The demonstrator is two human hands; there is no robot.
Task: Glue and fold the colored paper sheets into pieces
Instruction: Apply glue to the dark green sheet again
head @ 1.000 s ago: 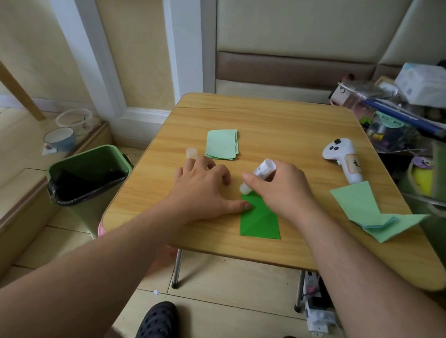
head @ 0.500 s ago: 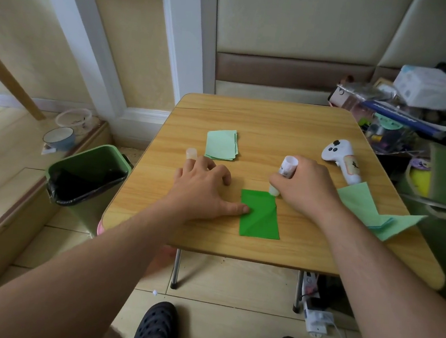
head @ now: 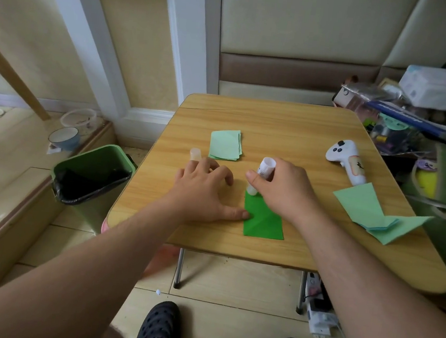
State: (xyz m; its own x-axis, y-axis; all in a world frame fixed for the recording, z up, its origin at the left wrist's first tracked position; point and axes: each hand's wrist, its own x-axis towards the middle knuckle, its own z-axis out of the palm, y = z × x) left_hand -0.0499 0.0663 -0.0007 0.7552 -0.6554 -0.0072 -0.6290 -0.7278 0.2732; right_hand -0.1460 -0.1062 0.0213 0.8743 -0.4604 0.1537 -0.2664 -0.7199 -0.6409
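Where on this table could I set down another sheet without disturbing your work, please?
The far strip of the table, beyond the folded light green stack, is bare, as is the near-left corner beside the left hand. It is crowded around the dark green sheet, the glue stick and the loose sheets at right.

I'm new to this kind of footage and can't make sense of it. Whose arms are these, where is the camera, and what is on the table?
There is no machine here: a person wears a wide-angle camera on the head, looking forward and down, so the arms are their own. The left hand lies on the table, its thumb holding down a dark green sheet. The right hand grips a glue stick, tip down on the sheet's far edge. Its cap stands beyond the left hand. Also there: a stack of light green pieces, loose light green sheets at right, and a white controller.
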